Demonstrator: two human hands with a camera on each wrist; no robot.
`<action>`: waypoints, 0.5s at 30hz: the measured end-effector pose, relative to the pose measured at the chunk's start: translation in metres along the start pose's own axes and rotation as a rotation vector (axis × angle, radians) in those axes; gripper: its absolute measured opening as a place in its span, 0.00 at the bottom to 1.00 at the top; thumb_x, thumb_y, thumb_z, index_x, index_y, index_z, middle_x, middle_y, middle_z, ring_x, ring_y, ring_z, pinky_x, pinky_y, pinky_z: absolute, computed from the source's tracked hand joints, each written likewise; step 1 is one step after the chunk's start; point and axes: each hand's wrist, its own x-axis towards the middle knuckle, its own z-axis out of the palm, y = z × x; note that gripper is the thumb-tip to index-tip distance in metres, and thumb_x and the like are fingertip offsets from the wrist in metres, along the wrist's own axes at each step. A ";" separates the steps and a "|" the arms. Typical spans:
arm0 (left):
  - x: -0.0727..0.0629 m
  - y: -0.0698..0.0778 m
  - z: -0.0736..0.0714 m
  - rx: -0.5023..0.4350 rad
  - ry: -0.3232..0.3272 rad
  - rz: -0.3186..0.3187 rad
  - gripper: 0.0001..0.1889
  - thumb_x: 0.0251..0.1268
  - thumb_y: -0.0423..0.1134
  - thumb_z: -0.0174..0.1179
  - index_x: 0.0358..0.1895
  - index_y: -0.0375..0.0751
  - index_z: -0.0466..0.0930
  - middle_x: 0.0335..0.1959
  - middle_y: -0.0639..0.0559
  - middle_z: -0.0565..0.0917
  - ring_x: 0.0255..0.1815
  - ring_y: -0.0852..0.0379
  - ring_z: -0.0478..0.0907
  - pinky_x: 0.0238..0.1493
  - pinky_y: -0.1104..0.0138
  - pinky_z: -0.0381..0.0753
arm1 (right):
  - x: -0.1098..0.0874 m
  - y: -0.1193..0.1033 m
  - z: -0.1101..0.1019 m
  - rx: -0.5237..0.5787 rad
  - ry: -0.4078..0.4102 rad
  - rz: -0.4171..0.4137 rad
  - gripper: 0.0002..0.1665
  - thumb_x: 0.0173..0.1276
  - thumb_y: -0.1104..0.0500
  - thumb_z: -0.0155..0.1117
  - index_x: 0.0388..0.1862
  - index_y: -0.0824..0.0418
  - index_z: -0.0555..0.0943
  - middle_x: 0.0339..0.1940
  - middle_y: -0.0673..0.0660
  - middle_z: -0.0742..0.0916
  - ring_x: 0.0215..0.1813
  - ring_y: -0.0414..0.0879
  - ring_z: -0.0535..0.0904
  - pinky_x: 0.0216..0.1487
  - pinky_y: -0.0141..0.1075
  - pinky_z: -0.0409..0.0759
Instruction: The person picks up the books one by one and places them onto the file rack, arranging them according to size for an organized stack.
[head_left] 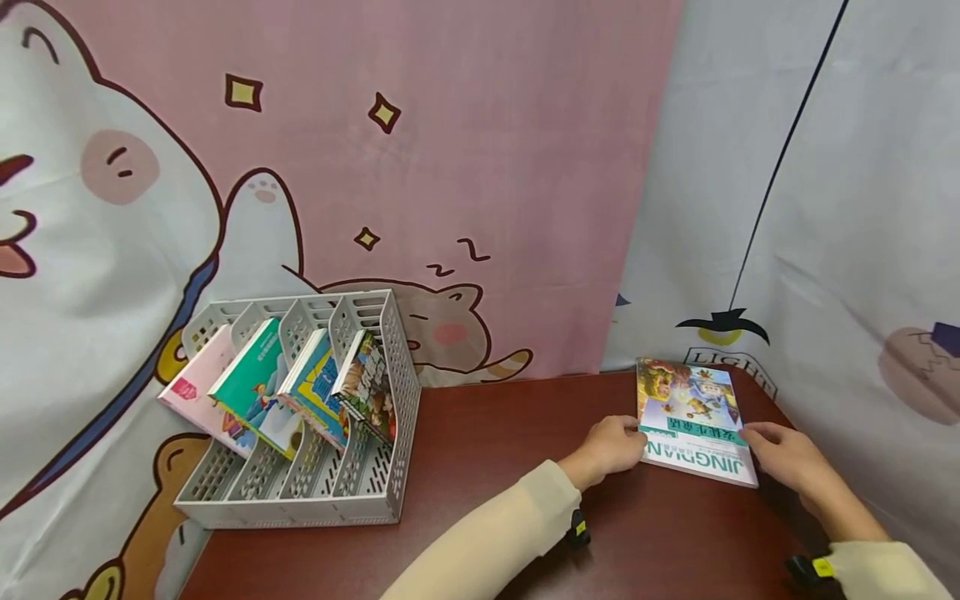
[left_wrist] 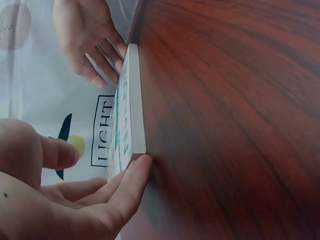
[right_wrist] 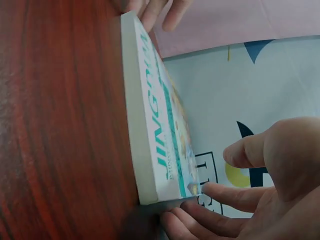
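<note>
A paperback book with a colourful illustrated cover and green "JINGDIAN" lettering lies flat at the table's far right, its lettering upside down from the head camera. My left hand is at its left side; in the left wrist view the fingertips touch a corner of the book, thumb held apart. On the opposite side is my right hand. The right wrist view shows its fingers extended along the book's edge, with the thumb off the cover.
On the left of the brown table stands a grey slotted file rack. Its compartments hold a pink book, a green book, a blue-yellow book and a dark book, all leaning. A printed cloth hangs behind.
</note>
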 end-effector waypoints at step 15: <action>0.003 0.003 0.001 -0.006 0.043 -0.011 0.22 0.77 0.42 0.62 0.69 0.46 0.87 0.60 0.53 0.90 0.44 0.58 0.75 0.47 0.63 0.78 | 0.006 -0.007 0.012 -0.007 0.026 0.038 0.53 0.88 0.37 0.46 0.83 0.82 0.52 0.78 0.88 0.62 0.71 0.81 0.65 0.74 0.78 0.70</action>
